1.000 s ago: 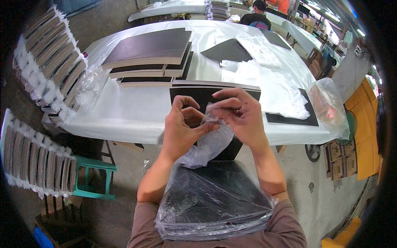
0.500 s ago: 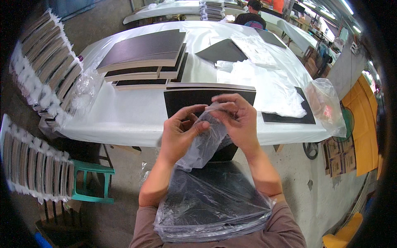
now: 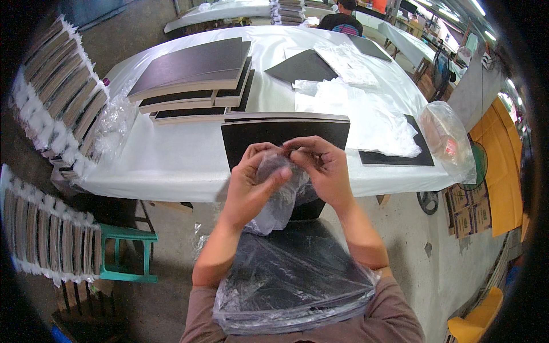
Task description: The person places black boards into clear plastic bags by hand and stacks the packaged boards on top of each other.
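My left hand (image 3: 251, 183) and my right hand (image 3: 323, 168) are both closed on a clear plastic bag (image 3: 280, 197), pinching its top edge between thumbs and fingers. The bag hangs crumpled below the hands, in front of a black flat board (image 3: 283, 131) at the near edge of the white table (image 3: 171, 160). On my lap lies a stack of dark boards wrapped in clear plastic (image 3: 291, 280).
Stacks of dark boards (image 3: 191, 77) lie on the table's left, a heap of clear bags (image 3: 366, 117) on its right. Bagged boards stand in rows at the left (image 3: 57, 97). A green stool (image 3: 128, 254) stands below. A person (image 3: 343, 17) sits at a far table.
Both hands have lowered slightly and keep working the bag's top edge; the fingers have shifted on the plastic. The rest stays as it was.
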